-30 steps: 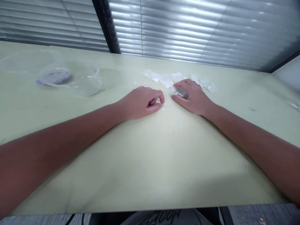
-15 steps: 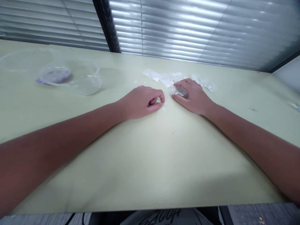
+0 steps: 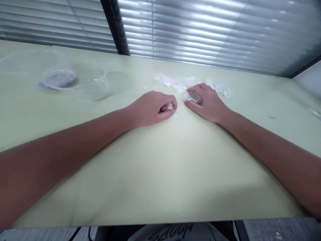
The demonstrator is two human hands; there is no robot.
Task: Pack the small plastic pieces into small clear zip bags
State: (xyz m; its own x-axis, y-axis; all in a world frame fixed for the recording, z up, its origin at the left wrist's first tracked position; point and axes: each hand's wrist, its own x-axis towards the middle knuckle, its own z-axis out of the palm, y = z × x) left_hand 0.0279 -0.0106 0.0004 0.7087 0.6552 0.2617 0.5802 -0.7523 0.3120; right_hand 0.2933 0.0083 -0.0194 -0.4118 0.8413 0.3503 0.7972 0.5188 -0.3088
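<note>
My left hand (image 3: 155, 108) rests on the pale table, its index finger curled down to the thumb in a pinch. Whatever those fingertips hold, if anything, is too small to make out. A tiny white square (image 3: 176, 115) lies just by them. To the right, my right hand (image 3: 208, 103) curves its thumb and fingers around a small clear plastic packet (image 3: 194, 97) with something greyish-brown and white in it. Part of the packet is hidden under the palm. Behind this hand are crumpled clear plastic wrappers (image 3: 179, 85) with small white pieces.
Clear plastic containers (image 3: 94, 90), hard to tell apart, stand at the left, with a purple item (image 3: 59, 81) in or behind one. Window blinds (image 3: 180, 30) rise along the table's far edge. Another small white-and-blue item (image 3: 316, 114) lies at the far right.
Both hands keep the same pose and place. Only a very slight shift of the whole view shows.
</note>
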